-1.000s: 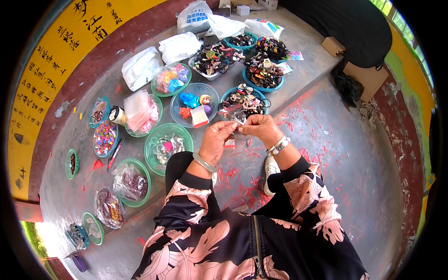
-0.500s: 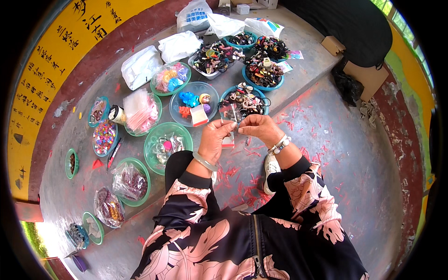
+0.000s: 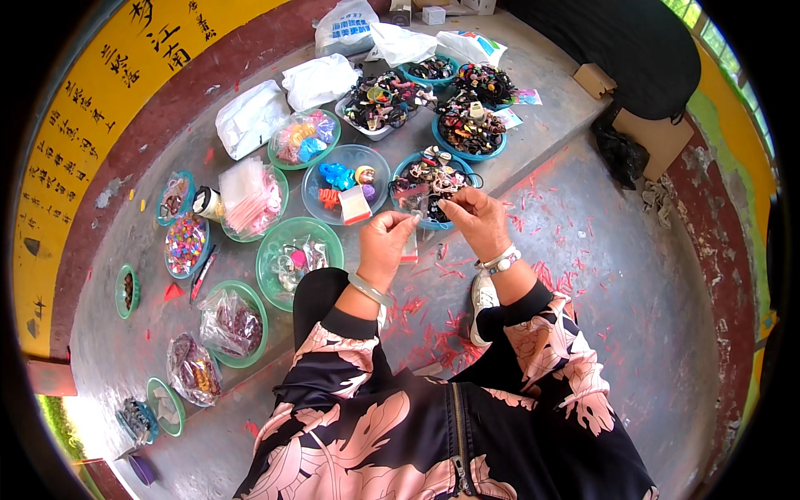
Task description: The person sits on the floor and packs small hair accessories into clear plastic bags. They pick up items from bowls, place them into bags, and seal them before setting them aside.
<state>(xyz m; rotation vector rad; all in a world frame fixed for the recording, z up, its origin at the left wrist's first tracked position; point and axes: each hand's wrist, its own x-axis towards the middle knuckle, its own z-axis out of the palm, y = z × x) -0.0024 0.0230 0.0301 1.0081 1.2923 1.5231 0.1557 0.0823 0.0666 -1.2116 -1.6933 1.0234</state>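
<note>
My left hand [image 3: 385, 248] pinches a small clear plastic bag [image 3: 412, 200] with a red band near its top. To its right, my right hand [image 3: 482, 223] is closed in a pinch, thumb against fingertips, apart from the left. What those fingers hold, if anything, is too small to make out. Just beyond both hands stands a blue basket [image 3: 476, 177] heaped with dark hair ties and small charms. Left of that, a clear blue bowl [image 3: 315, 204] holds colourful toy pieces and a small white-and-orange box [image 3: 356, 206].
More baskets of hair ties, such as the blue one [image 3: 472, 156], stand on the raised ledge. A green bowl [image 3: 268, 275] of small packets sits near my left knee. White plastic bags [image 3: 252, 121] lie at the back. Red scraps [image 3: 454, 358] litter the floor by my shoe [image 3: 484, 304].
My right hand has drawn away from the left and risen slightly toward the basket of hair ties. The left hand stays nearly in place with the clear bag.
</note>
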